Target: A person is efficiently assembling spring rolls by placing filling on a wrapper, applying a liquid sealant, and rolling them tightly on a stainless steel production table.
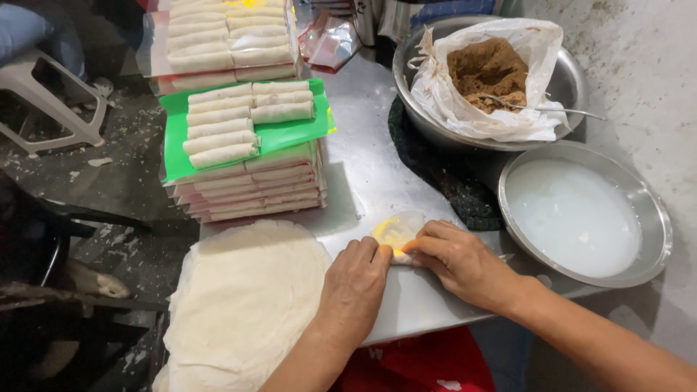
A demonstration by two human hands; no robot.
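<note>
Both hands meet near the front edge of the steel worktop (363, 167), over a small, thin, translucent wrapper (398, 229) with a yellowish patch showing through it. The left hand (356, 287) lies palm down with its fingers held together and curled forward, the fingertips pressing on the near left edge of the wrapper. The right hand (461, 261) comes in from the right, its fingers together and bent over the wrapper's near right edge, pinching or folding it against the worktop; whether anything lies under the fingers cannot be told. The two hands touch at the fingertips. Just left of the left hand, at the front left corner of the worktop, sits a wide stack of round pale wrapper sheets (243, 305), overhanging the edge. Behind that, along the left edge, stands a pile of flat packs of rolled spring rolls (250, 181), topped by a green tray (290, 134) carrying two short rows of finished rolls (225, 131); a second, taller pile of packs (218, 36) stands further back. At the back right a large metal bowl (573, 80) holds a white plastic bag (450, 94) of brown crumbly filling (490, 69) with a spoon (552, 109) resting in it. Near the right edge, just beside the right hand's wrist, a shallow metal basin (650, 210) holds a milky white liquid (573, 214). A dark cloth (443, 174) lies between the bowl and the basin.
</note>
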